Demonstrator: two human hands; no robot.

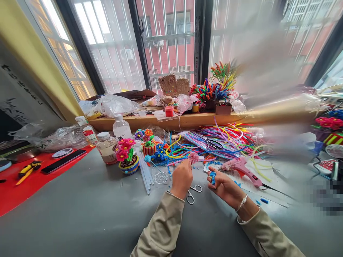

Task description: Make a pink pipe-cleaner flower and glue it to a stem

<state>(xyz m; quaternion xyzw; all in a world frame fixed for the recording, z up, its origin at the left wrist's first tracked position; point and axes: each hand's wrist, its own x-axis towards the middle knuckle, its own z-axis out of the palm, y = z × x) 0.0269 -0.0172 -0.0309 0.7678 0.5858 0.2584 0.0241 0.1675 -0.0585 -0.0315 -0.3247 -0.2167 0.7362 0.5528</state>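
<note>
My left hand (182,178) is closed, its fingertips at a small pink fuzzy flower (193,157); the stem is mostly hidden. Turned partly palm up, my right hand (225,187) has its fingers curled round blue fuzzy chenille pieces (212,178). Silver-handled scissors (193,193) lie between the hands, their blades covered by my left hand. A pink hot glue gun (242,170) rests just beyond my right hand. Left of my left hand, a light-blue fuzzy flower (147,158) on a thin stem leans over a clear round dish (160,176).
Glue sticks (145,173), a potted pink flower (128,157) and bottles (106,148) stand or lie to the left. A pile of chenille stems (222,141) with black scissors (213,144) spreads behind. A phone (63,161) and a yellow cutter (29,171) lie on red material. The glue gun's cord trails right.
</note>
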